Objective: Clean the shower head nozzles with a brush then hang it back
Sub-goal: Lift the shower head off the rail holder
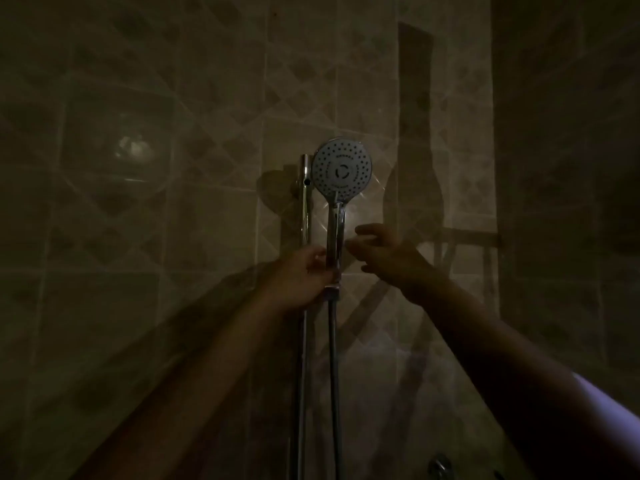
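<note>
A round chrome shower head [342, 170] faces me with its dotted nozzle plate, upright beside the vertical chrome rail [305, 202]. Its handle [336, 233] runs down to a dark hose [334, 368]. My left hand [299, 277] grips the lower end of the handle near the hose joint. My right hand [382, 252] hovers just right of the handle, fingers spread and loosely curved, holding nothing. No brush is in view. The room is very dim.
Patterned wall tiles [214, 140] fill the view behind the rail. A shelf-like shadow [464, 237] crosses the wall at the right. A small chrome fitting [439, 466] shows at the bottom edge.
</note>
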`<act>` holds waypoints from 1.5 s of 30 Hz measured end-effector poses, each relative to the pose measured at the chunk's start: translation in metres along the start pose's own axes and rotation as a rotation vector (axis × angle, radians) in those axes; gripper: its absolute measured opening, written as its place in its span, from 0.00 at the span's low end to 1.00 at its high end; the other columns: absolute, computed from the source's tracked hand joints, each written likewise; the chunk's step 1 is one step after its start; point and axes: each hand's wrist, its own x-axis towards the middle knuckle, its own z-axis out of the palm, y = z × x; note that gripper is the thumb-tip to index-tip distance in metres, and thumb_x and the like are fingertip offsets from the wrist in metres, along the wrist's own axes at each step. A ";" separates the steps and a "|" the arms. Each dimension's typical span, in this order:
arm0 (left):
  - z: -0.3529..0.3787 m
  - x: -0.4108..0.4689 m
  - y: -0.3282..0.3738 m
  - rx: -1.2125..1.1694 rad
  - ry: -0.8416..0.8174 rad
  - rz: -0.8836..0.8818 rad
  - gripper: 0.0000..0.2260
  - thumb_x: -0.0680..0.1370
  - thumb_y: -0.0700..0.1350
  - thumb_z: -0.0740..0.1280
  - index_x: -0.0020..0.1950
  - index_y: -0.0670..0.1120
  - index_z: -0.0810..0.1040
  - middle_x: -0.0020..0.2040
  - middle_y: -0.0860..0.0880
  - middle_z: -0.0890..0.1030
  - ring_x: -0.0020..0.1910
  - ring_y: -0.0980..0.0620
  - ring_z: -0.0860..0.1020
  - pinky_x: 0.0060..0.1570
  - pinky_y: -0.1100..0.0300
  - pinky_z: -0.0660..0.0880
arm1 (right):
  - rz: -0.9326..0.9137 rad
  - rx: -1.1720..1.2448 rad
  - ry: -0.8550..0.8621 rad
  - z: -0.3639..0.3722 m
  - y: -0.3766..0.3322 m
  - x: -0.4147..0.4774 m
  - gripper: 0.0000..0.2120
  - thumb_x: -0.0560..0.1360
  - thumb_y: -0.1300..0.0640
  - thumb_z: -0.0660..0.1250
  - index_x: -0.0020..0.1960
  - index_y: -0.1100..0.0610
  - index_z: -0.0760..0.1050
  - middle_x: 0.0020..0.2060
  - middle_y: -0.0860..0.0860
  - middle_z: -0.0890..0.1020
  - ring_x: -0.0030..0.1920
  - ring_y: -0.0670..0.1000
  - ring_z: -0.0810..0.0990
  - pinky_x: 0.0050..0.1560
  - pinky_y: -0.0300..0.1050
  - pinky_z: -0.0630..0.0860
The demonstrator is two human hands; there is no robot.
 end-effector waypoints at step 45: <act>0.207 -0.057 0.134 -0.213 -0.324 0.243 0.08 0.79 0.50 0.70 0.56 0.59 0.75 0.45 0.49 0.86 0.27 0.58 0.83 0.24 0.67 0.74 | 0.035 -0.026 0.282 -0.201 -0.013 -0.137 0.11 0.78 0.54 0.70 0.58 0.56 0.76 0.43 0.53 0.83 0.38 0.49 0.84 0.42 0.50 0.85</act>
